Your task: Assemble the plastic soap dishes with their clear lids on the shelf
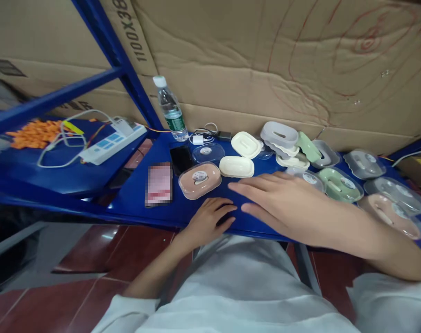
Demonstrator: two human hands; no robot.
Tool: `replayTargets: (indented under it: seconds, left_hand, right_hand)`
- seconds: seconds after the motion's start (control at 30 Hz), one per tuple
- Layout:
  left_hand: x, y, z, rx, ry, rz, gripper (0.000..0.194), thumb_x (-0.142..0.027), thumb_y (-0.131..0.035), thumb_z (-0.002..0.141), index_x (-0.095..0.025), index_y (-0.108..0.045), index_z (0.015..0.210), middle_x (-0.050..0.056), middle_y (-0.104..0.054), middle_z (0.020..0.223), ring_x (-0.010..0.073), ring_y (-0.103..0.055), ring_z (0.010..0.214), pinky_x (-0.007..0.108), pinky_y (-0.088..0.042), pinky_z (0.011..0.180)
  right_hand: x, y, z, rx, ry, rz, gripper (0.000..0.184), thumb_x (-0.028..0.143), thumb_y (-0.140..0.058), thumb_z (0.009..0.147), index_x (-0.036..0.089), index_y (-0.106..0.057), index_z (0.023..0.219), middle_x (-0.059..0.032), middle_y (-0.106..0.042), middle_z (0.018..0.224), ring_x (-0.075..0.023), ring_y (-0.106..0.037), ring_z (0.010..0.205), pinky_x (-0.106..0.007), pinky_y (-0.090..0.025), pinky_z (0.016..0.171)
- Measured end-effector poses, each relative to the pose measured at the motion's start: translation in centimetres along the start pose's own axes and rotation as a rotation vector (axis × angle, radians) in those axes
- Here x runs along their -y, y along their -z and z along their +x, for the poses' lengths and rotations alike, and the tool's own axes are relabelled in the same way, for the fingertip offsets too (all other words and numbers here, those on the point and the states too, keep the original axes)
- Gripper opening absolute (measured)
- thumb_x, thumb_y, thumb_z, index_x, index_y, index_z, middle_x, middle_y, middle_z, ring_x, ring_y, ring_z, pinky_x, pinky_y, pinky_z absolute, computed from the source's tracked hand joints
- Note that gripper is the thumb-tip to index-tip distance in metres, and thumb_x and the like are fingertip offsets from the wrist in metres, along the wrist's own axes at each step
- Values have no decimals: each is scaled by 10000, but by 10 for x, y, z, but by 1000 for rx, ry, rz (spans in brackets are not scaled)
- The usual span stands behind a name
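Note:
My left hand (210, 217) rests at the front edge of the blue table (177, 210), fingers apart and nothing in them. Just beyond it lies a pink soap dish (205, 182) with a clear lid and a round label. My right hand (280, 199), fingers stretched out, is over the table and holds nothing visible. Past its fingertips sits a cream soap dish (237, 166), with a second cream piece (245, 144) behind. Partly hidden by the right hand is a grey lidded dish (309, 178); a green lidded dish (339, 184) is beside it.
A water bottle (174, 115), a charger (198, 139), a black phone (181, 159) and a blurred pink card-like item (158, 185) stand or lie leftward. Stacked grey dishes (279, 134) are at the back. A blue frame post (120, 60) rises left, near a power strip (109, 144).

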State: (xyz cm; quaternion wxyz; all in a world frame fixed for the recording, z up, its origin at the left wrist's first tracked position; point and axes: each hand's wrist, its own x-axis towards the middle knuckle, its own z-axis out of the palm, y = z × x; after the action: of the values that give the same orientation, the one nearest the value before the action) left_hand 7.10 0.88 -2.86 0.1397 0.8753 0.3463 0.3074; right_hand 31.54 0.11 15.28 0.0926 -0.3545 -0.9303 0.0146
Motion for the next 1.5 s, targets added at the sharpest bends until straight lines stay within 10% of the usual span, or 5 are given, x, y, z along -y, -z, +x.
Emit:
replayTargets:
  seconds: [0.33, 0.73, 1.03, 1.27, 1.5]
  left_hand:
    - [-2, 4, 3, 43, -14, 25, 272, -286, -657, 1063, -225, -729, 1318, 95, -742, 1330, 263, -704, 1195, 456, -550, 1067]
    - [-1, 2, 2, 33, -23, 19, 295, -293, -642, 1074, -249, -694, 1360, 98, -704, 1397, 262, -685, 1274, 459, -552, 1085]
    - [-5, 3, 4, 116, -152, 91, 482, -329, -705, 1038, -269, -605, 1506, 129, -514, 1659, 338, -508, 1508, 545, -470, 1209]
    - [-1, -2, 0, 39, -101, 120, 434, -309, -681, 1057, -252, -625, 1483, 98, -723, 1269, 274, -660, 1171, 455, -527, 1012]
    - [-2, -2, 0, 7, -93, 152, 402, -345, -685, 1063, -238, -639, 1448, 115, -694, 1300, 284, -665, 1196, 469, -514, 1018]
  right_hand:
    - [-71, -157, 6, -38, -266, -83, 616, 405, -494, 1136, 94, -426, 1663, -221, -492, 1674, -346, -473, 1571, -554, -383, 1283]
    - [-82, -134, 0, -214, -217, -83, 361, 344, -479, 1150, 173, -777, 1040, -108, -827, 1055, -275, -750, 1009, -411, -483, 923]
    - [-91, -126, -3, -262, -279, -42, 324, 297, -467, 1128, 182, -753, 1227, -120, -779, 1299, -285, -701, 1192, -425, -489, 1026]
    - [-144, -90, 8, -281, -641, -276, 644, 322, -565, 1055, 73, -448, 1637, -232, -391, 1737, -414, -428, 1559, -614, -349, 1240]
    - [-205, -48, 22, -269, -811, -139, 395, 333, -674, 1002, 168, -765, 1348, -192, -783, 1302, -398, -713, 1246, -545, -535, 1084]
